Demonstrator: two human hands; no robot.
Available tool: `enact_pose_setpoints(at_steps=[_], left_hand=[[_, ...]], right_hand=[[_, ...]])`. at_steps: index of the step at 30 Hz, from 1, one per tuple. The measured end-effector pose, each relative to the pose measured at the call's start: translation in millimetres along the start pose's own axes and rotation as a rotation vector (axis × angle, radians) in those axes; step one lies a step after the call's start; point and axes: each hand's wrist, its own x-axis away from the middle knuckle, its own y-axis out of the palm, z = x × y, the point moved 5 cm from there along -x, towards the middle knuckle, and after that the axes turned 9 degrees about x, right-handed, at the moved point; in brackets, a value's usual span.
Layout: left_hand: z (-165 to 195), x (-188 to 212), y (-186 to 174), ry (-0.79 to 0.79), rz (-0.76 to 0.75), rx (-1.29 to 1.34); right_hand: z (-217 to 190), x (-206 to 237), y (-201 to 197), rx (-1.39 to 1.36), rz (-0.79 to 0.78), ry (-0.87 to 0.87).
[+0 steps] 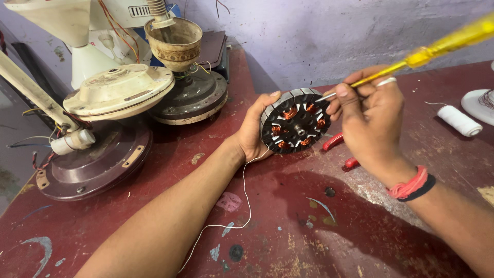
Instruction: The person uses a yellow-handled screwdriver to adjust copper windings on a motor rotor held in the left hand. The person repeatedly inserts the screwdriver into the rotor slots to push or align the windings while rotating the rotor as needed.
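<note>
Here, left hand [256,135] clamped around round black fan stator with copper windings [294,126], tilted up for access, right hand [371,117] pinching yellow-handled screwdriver [411,61] (tip at windings).

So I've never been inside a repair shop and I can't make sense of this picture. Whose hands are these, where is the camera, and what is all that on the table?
The camera sits on the person's head and looks down, so both arms are their own. The left hand holds up a round motor core with copper coils. The right hand holds a yellow-handled screwdriver, its tip at the core's rim. All this is over a worn dark red table. On it lie red-handled pliers, a spool of white thread, a loose white thread and, at left, opened fan motors with wires.
</note>
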Motion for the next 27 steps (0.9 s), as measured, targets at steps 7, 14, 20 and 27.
enact_pose_setpoints(at_steps=[7,14,20,27], left_hand=[[0.2,-0.1,-1.0,0.015,0.002,0.002],[-0.7,-1.2,-2.9,0.003,0.002,0.009],[-2.0,-1.7,-5.6,-0.010,0.023,0.009],[-1.7,-2.7,-6.5,-0.014,0.029,-0.014]], right_hand=[[0.5,6.7,4.0,-0.070,0.053,0.007],[3.8,5.3,-0.6,-0.111,0.045,-0.032],[2.3,5.4,-0.1,-0.091,0.052,-0.033],[3.2,4.7,1.1,-0.046,0.028,-0.010]])
